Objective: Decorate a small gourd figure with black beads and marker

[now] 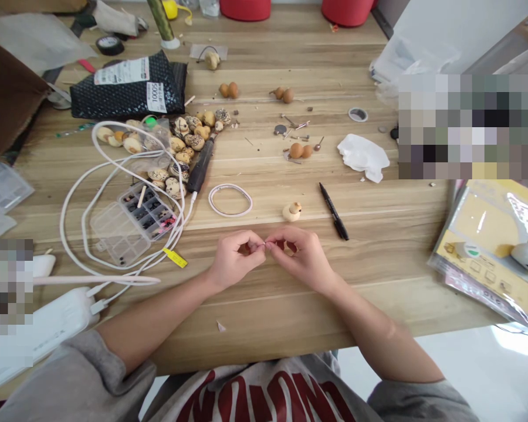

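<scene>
Hands: your left hand (236,259) and right hand (300,258) are together, fingertips meeting at the centre.
Held item: a tiny pale sliver (264,245) is pinched between both hands; it is too small to tell its long axis.
Nearest object: a small cream gourd (292,211) lies ahead, nearer your right hand than your left.

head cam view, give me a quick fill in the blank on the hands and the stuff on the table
The left hand and the right hand meet at their ____ above the wooden table.
The black pen lies to the ____ of the small pale gourd.
The rotary tool lying beside the speckled gourds is ____ in colour.

Missing words: fingertips; right; black
</scene>
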The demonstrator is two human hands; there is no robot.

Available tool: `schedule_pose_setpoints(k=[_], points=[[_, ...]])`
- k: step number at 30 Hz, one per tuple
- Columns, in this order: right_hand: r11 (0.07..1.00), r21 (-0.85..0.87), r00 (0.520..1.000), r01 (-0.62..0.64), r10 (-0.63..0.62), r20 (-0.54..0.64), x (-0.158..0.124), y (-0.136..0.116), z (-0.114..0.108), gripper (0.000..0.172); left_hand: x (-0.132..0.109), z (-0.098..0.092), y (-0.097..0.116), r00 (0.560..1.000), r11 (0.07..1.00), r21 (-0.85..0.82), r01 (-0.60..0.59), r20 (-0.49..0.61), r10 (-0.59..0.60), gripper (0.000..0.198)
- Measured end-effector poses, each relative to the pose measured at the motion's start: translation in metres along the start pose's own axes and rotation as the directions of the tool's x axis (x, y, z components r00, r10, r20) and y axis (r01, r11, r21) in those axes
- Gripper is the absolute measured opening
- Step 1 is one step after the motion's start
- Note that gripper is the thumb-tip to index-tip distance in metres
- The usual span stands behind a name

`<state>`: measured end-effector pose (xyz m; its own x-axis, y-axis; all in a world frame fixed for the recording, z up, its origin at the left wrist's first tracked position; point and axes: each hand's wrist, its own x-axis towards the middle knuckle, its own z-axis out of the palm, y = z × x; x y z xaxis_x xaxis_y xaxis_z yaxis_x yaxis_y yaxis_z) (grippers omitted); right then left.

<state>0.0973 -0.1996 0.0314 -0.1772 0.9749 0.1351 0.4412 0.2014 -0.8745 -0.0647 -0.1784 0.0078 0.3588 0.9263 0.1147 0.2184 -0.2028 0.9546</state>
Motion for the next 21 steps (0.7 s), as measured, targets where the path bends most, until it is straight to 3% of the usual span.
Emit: schedule_pose_setpoints(k=[12,21], points=[[0.998,0.038,0.999,-0.039,0.04,-0.009,0.0001,0.0006,-0.0004,0.013,0.0001,-0.0007,-0.0016,1.0,1.0,-0.021,0.015,-0.001,-0.015,0.012],[1.0,0.023,0.999,0.003,-0.002,-0.049,-0.001,0.0,-0.0013,0.015,0.0008,0.0013,0.0039,0.997,0.997,-0.058,0.048,-0.055,-0.051,0.01]])
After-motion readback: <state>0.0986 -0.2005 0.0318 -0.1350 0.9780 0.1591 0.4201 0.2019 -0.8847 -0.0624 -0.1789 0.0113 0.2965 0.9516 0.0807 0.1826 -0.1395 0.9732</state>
